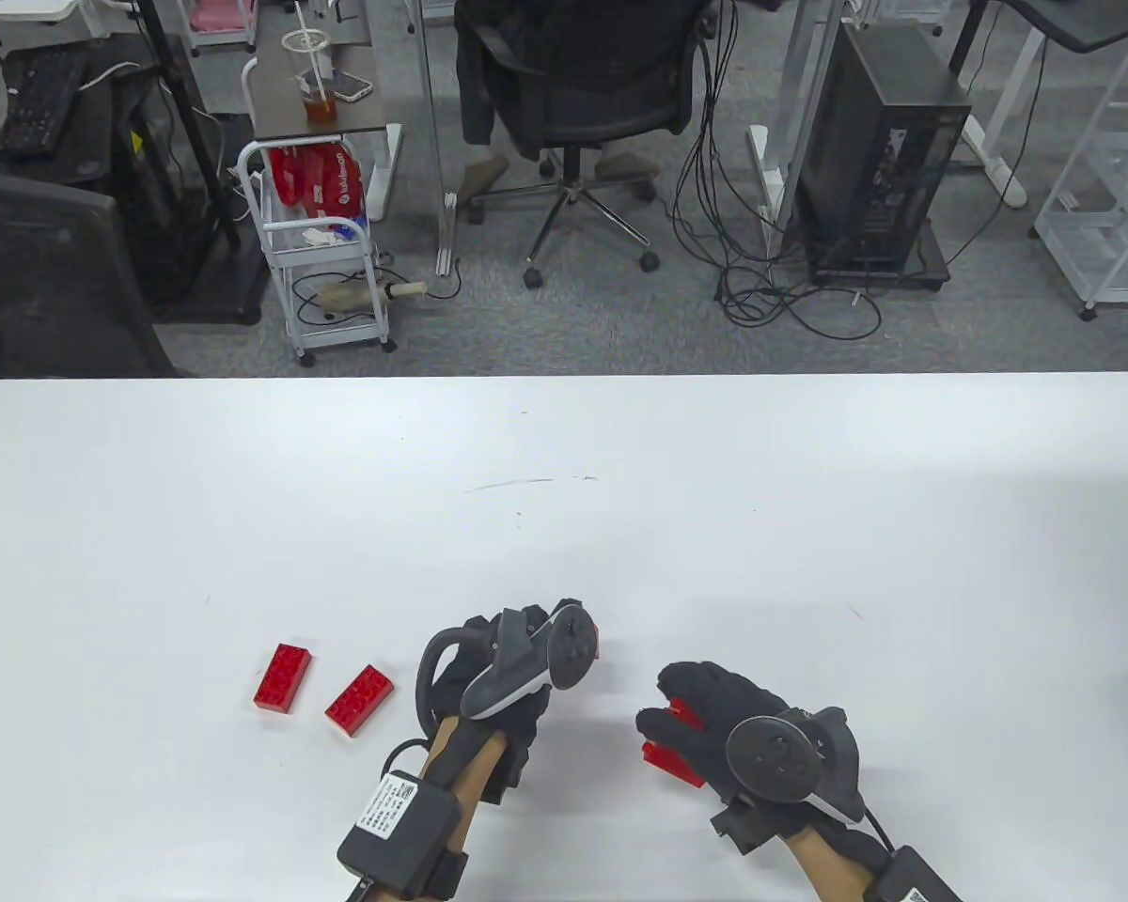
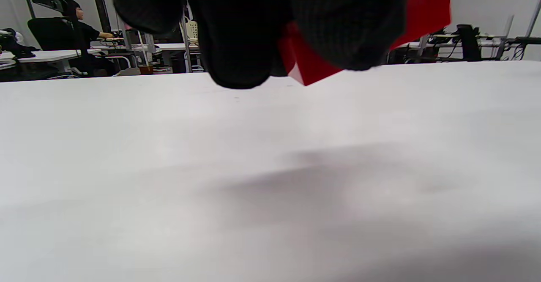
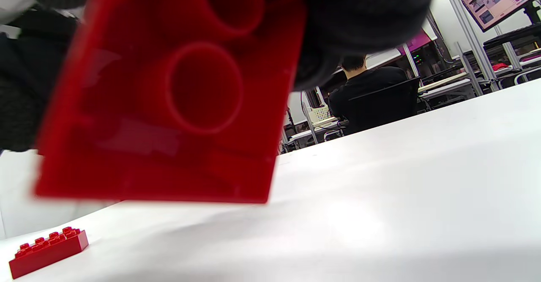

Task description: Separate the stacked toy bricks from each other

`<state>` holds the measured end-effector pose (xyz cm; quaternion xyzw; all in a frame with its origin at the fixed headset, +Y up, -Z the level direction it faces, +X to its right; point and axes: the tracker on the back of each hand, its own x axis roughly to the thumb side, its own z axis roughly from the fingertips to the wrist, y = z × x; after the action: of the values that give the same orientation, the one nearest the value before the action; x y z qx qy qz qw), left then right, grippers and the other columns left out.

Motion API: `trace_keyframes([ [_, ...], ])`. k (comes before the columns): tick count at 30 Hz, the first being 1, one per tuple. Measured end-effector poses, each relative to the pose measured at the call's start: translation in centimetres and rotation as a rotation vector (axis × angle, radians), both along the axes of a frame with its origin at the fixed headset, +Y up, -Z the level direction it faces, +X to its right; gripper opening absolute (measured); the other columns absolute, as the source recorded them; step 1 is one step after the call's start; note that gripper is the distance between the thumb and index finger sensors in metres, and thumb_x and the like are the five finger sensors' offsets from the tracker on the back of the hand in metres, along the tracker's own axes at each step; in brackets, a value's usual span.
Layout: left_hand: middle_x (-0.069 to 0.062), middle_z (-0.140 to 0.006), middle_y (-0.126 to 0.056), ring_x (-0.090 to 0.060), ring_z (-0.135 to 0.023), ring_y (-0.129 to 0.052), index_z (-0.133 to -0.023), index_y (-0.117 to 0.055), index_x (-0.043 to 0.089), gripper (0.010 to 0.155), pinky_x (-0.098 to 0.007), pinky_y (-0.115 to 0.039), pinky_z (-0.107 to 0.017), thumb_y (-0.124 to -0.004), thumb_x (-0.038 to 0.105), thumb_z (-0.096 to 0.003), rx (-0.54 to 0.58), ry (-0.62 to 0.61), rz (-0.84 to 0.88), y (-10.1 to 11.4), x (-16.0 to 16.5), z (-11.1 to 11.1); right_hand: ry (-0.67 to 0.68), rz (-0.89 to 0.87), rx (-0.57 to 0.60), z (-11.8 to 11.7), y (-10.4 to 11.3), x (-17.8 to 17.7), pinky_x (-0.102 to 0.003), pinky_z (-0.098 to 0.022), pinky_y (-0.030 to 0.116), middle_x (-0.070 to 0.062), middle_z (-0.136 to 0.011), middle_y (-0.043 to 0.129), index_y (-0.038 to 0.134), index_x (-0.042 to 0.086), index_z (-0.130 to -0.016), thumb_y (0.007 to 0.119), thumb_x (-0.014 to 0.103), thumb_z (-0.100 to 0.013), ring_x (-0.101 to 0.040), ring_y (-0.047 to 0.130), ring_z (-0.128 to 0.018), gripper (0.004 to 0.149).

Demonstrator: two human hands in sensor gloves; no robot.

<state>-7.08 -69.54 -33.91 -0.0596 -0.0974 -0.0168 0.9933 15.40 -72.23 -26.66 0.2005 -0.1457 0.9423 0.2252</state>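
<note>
Two single red bricks (image 1: 282, 678) (image 1: 359, 700) lie flat on the white table (image 1: 564, 489), left of my hands. My left hand (image 1: 564, 622) hovers just right of them, and its fingers (image 2: 241, 32) grip a red brick (image 2: 312, 64) off the table; in the table view the tracker hides that brick almost fully. My right hand (image 1: 660, 719) grips another red brick (image 1: 669, 759), tilted, low over the table. The right wrist view shows this brick's hollow underside (image 3: 169, 113) and one loose brick (image 3: 48, 252) on the table. The two hands are apart.
The white table's far edge (image 1: 564, 378) borders an office floor with a chair (image 1: 573, 103), a trolley (image 1: 324, 254) and a computer tower (image 1: 879, 160). Bare tabletop stretches beyond and to the right of my hands.
</note>
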Motion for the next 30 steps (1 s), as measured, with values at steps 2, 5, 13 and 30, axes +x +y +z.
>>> trace_keyframes([
  [2,0.001,-0.109,-0.082,-0.020,-0.085,-0.096,-0.109,-0.060,0.042,0.071,-0.051,-0.071,-0.073,-0.082,0.040,-0.0419,-0.003,0.031,-0.034,0.2,-0.3,-1.1,0.000,-0.005,0.000,0.0,0.0,0.1,-0.032,-0.026,0.090,-0.004,-0.067,0.091,0.077,0.023,-0.086,0.059,0.070,-0.045,-0.020,0.099,-0.041,0.065],
  [5,0.001,-0.109,-0.082,-0.020,-0.086,-0.095,-0.108,-0.061,0.043,0.070,-0.052,-0.071,-0.074,-0.084,0.040,-0.0416,-0.013,0.073,-0.078,0.3,-0.8,-2.7,0.001,-0.008,-0.003,-0.1,0.0,0.2,-0.032,-0.026,0.090,-0.004,-0.067,0.091,0.077,0.022,-0.086,0.059,0.070,-0.045,-0.020,0.099,-0.041,0.065],
  [13,0.001,-0.108,-0.083,-0.019,-0.086,-0.095,-0.107,-0.063,0.043,0.070,-0.051,-0.071,-0.074,-0.085,0.042,-0.0405,-0.047,0.189,-0.159,-0.9,-2.0,-6.8,0.005,-0.012,-0.011,-0.1,0.1,0.3,-0.032,-0.026,0.090,-0.004,-0.067,0.091,0.077,0.022,-0.086,0.059,0.070,-0.045,-0.020,0.099,-0.042,0.065],
  [30,0.004,-0.105,-0.086,-0.019,-0.084,-0.096,-0.103,-0.068,0.045,0.068,-0.048,-0.072,-0.073,-0.087,0.046,-0.0383,-0.134,0.310,-0.263,-3.9,-4.3,-10.4,-0.004,-0.023,-0.022,-0.5,0.2,0.8,-0.031,-0.026,0.090,-0.003,-0.068,0.091,0.077,0.023,-0.086,0.059,0.071,-0.045,-0.020,0.099,-0.042,0.065],
])
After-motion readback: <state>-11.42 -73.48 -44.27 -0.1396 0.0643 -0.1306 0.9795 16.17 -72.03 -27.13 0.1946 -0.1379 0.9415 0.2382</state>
